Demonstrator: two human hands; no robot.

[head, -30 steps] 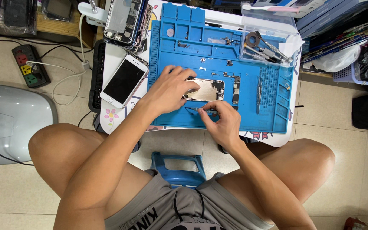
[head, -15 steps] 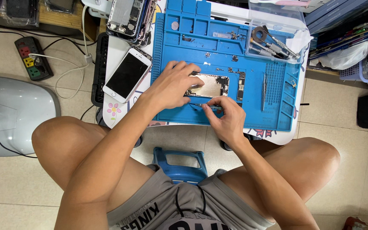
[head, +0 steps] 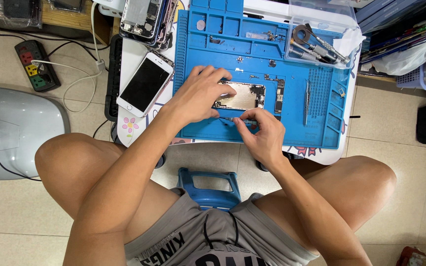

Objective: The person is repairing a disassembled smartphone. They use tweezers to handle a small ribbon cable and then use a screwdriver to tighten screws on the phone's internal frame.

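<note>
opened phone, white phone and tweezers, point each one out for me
opened phone (head: 242,96), head view, on its bare metal inside
white phone (head: 145,83), head view, middle of its dark screen
tweezers (head: 306,103), head view, midway along the shaft, on the blue mat
</note>
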